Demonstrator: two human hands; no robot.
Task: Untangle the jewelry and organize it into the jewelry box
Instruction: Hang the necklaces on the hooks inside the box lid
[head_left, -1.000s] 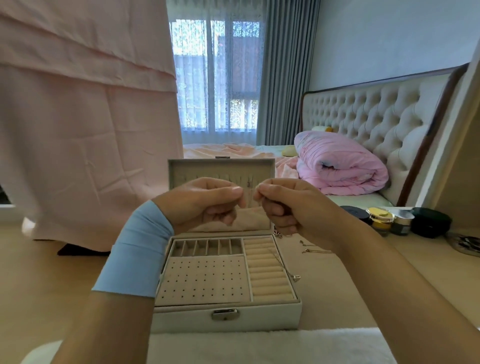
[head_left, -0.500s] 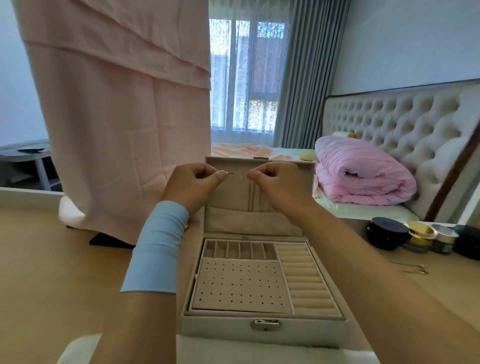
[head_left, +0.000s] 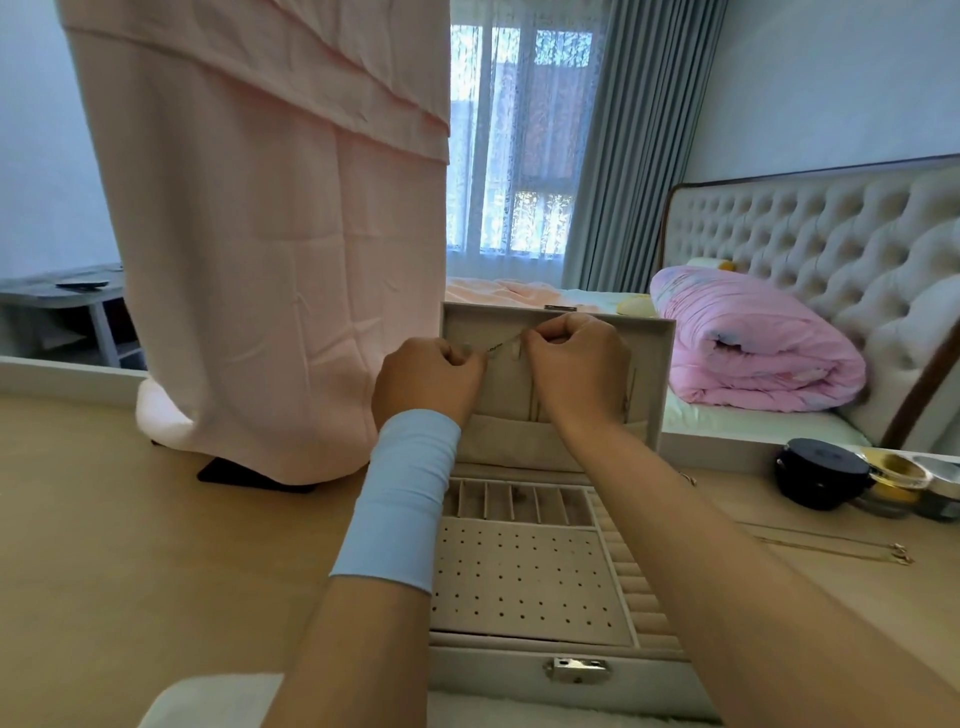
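Note:
A white jewelry box stands open on the wooden table, with a perforated pad, small compartments and ring rolls inside. Its raised lid has a fabric pocket and hooks. My left hand, with a light blue wristband, and my right hand are both up against the inside of the lid. Between their fingertips they pinch a thin chain stretched near a hook. Another thin gold chain lies on the table to the right of the box.
A pink cloth drapes over something at the left, behind the box. Dark and gold jars stand at the right. Behind the table are a bed with a rolled pink quilt, a tufted headboard and a curtained window.
Both hands have moved up from over the tray to the inside of the lid, carrying the chain. The camera has swung left and closer to the box.

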